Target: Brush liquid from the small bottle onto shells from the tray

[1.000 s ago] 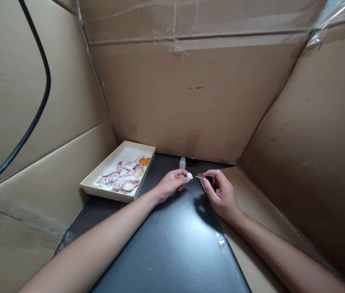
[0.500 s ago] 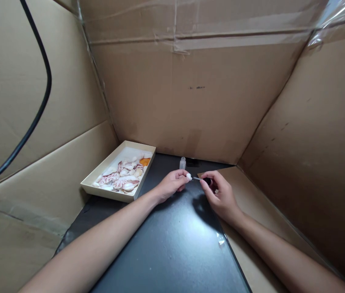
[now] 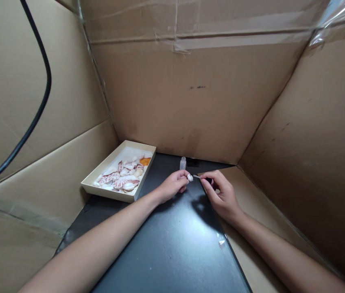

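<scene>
Both the left hand [image 3: 174,186] and the right hand [image 3: 220,192] are nearly closed above the dark table [image 3: 172,248], fingertips pinched. The left holds a small white shell [image 3: 190,178]; the right grips a thin stick [image 3: 196,176], its tip just beside the shell, though contact is too fine to tell. Work on this one shell looks under way, and how much remains does not show. Leftward, a cream tray [image 3: 108,193] holds many more shells [image 3: 125,182], untouched by either hand. Farther back stands a small clear bottle [image 3: 182,164], seemingly uncapped, so opening it appears done. Behind it rises a cardboard wall [image 3: 175,101].
</scene>
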`<state>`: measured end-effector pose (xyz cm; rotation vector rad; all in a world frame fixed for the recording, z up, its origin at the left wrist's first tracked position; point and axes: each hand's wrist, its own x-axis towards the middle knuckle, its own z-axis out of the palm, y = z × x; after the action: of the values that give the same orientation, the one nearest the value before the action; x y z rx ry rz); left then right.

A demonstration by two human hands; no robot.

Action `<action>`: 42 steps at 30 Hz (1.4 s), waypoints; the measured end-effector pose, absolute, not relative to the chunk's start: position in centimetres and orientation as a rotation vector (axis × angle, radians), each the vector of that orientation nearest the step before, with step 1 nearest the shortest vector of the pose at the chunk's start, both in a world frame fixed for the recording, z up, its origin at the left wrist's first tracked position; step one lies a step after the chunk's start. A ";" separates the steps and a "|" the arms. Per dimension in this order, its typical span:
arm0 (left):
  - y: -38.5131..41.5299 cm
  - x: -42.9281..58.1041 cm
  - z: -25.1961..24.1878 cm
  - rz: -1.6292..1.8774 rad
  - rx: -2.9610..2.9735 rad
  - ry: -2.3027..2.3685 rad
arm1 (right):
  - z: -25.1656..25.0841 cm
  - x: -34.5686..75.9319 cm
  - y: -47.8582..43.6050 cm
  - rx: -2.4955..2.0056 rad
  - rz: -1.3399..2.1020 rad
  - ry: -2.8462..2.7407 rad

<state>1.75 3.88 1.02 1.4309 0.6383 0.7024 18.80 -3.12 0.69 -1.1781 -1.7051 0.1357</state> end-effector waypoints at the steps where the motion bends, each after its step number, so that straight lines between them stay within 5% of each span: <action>1: 3.9 1.8 1.0 0.703 1.431 0.642 | 0.7 18.8 -3.1 -1.185 0.143 -1.721; 42: 3.7 1.8 1.3 0.712 1.424 0.668 | 0.8 18.7 -3.3 -1.189 0.125 -1.721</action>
<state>1.81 3.72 1.33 1.4244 0.6678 0.7120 18.71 -3.26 0.78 -1.1887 -1.7210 0.1249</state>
